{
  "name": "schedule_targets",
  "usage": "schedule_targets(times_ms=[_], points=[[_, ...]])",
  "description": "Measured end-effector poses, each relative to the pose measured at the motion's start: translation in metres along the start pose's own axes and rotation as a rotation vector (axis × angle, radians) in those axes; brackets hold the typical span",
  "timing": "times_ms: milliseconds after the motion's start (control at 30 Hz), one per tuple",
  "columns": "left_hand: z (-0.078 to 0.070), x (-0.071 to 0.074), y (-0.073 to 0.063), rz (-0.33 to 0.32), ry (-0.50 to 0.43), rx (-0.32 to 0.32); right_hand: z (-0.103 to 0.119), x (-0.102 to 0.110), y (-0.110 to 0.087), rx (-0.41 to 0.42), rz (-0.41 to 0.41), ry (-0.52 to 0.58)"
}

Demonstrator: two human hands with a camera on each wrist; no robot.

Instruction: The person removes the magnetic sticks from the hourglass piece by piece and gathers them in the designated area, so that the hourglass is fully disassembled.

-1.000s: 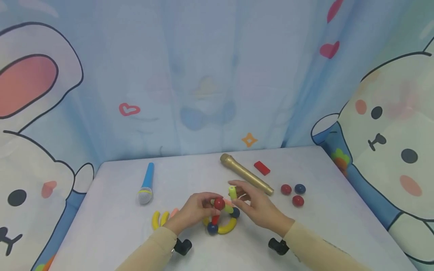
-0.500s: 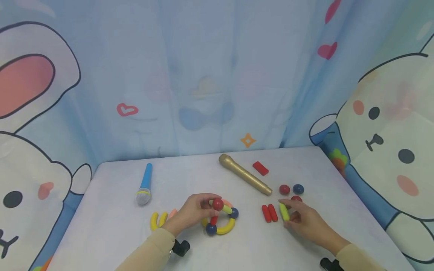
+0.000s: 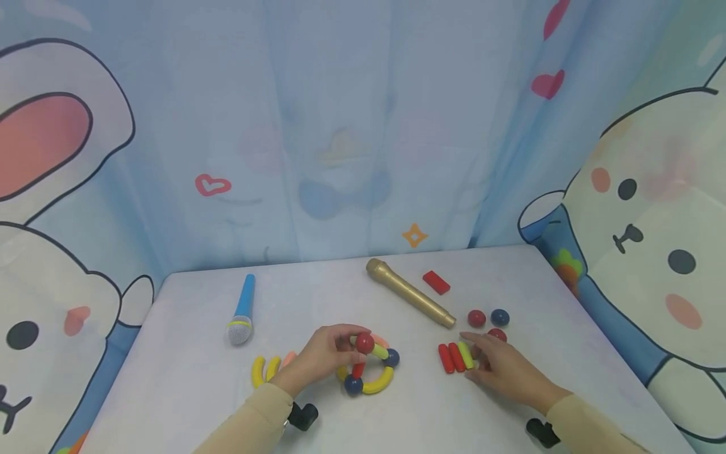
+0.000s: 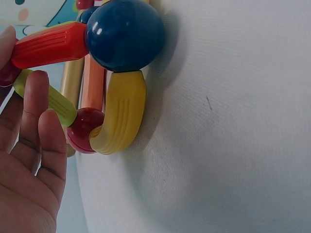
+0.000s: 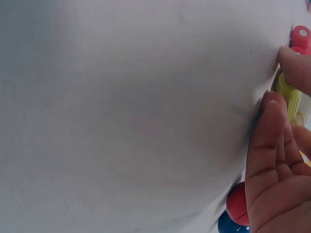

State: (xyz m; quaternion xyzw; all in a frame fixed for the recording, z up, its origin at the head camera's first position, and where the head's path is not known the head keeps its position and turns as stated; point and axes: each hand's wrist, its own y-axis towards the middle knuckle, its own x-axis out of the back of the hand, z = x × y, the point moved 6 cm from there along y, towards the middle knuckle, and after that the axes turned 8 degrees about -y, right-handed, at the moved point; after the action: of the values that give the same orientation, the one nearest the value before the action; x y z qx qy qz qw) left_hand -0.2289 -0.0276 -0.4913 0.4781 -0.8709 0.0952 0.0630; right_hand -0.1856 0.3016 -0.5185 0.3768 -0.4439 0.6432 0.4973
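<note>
My left hand [image 3: 326,353] pinches the red ball [image 3: 365,342] at the top of a structure of magnetic rods and balls. Below it, yellow curved rods [image 3: 378,381] and blue balls [image 3: 354,385] form a ring on the table. In the left wrist view, a red rod [image 4: 51,46] slopes from the held ball to a blue ball [image 4: 126,36], and a yellow-green rod [image 4: 60,107] runs behind my fingers. On the right, my right hand [image 3: 505,369] holds a yellow-green magnetic rod [image 3: 466,355] by its ends, alongside two red rods [image 3: 446,359].
Red balls [image 3: 476,318] and a blue ball [image 3: 500,317] lie beyond my right hand. Farther back are a gold microphone [image 3: 411,293] and a red block [image 3: 436,282]. A blue toy microphone [image 3: 244,309] and loose yellow curved rods [image 3: 258,371] lie at left.
My right hand has carried the yellow-green rod from beside the structure rightward and set it against the two red rods. The left hand stays on the red ball.
</note>
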Motion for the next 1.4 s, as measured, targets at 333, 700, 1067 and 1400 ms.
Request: schedule_targets(times_ms=[333,700,1067,1400], points=[[0.001,0.002,0.001,0.002,-0.023,0.014,0.038,0.037,-0.004,0.094,-0.112,0.074],[0.007,-0.004,0.006,0.009,0.096,-0.014,0.168,0.024,0.031,0.537,-0.049,0.303],[0.007,-0.006,0.004,0.022,0.035,0.001,0.183,0.011,0.036,0.553,0.017,0.214],[0.013,-0.01,0.008,0.071,-0.129,0.032,0.182,0.007,0.034,0.54,-0.002,0.176]])
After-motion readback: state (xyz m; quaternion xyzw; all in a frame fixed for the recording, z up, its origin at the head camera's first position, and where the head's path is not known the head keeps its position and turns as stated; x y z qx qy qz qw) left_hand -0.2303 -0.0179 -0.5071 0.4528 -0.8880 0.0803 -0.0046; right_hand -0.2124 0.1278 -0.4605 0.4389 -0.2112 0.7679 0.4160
